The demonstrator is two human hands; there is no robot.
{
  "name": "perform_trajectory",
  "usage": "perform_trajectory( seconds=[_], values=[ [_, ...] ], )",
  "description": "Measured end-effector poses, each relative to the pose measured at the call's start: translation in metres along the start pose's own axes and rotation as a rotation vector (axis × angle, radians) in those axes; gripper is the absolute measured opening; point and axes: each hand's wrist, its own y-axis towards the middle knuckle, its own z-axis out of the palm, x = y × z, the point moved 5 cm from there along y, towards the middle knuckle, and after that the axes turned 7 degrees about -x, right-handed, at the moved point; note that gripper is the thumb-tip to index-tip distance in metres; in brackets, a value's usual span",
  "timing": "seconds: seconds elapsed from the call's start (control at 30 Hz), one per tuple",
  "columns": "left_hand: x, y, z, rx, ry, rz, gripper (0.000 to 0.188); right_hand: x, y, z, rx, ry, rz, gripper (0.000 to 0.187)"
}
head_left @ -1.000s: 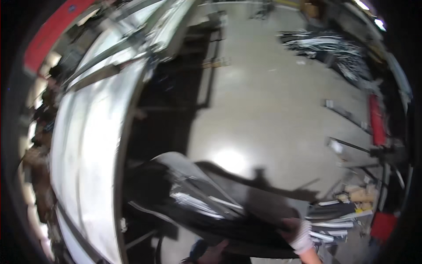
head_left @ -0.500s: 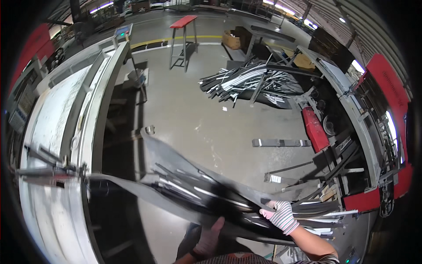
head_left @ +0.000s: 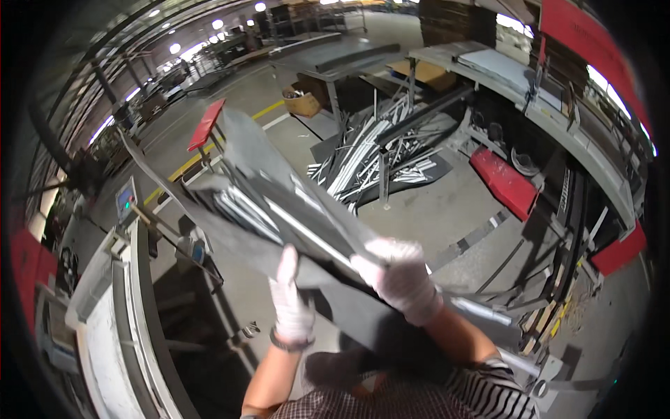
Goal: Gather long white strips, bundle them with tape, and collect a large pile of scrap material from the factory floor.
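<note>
A long dark grey sheet, curled up like a trough, stretches away from my body towards the far left. Several thin white and dark strips lie inside its fold. My left hand, in a pale glove, is closed on the near-left edge of the sheet with its thumb on top. On the opposite edge my right hand, gloved too, grips the sheet with bent fingers, slightly blurred. Beneath my hands the near end of the sheet reaches my body.
A heap of loose strips covers the floor ahead, near a cardboard box. The red-topped stand is partly behind the sheet. Machine beds flank me, a white one at left and a grey one with a red housing at right.
My view has turned to the right. The sheet with its strips has swung from lying across me to pointing away and up. My left hand has come onto its edge; my right keeps its grip.
</note>
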Motion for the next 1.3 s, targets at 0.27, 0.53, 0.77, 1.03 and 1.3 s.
perform_trajectory(
  seconds=[0.27, 0.53, 0.77, 1.03, 1.3],
  values=[
    [0.172, 0.345, 0.224, -0.24, -1.197, -0.447, 0.046, -0.173, 0.237, 0.12, -0.596, 0.306, 0.224, 0.011],
    [0.315, 0.631, 0.444, 0.213, -1.104, -0.127, 0.05, -0.372, 0.401, 0.364, -1.03, 0.63, 0.746, 0.022],
    [0.445, 0.913, 0.576, 0.375, -0.59, -0.351, 0.036, -0.595, 0.292, 0.566, -0.298, 0.044, 1.317, 0.048],
    [0.437, 1.034, 0.684, 0.029, -0.585, -0.455, 0.028, -0.534, 0.036, 0.508, 0.662, 0.193, 1.525, 0.045],
    [0.224, 1.107, 0.753, 0.367, -0.505, -0.321, 0.04, -0.598, 0.034, 0.451, 0.617, 0.616, 1.482, 0.033]
  ],
)
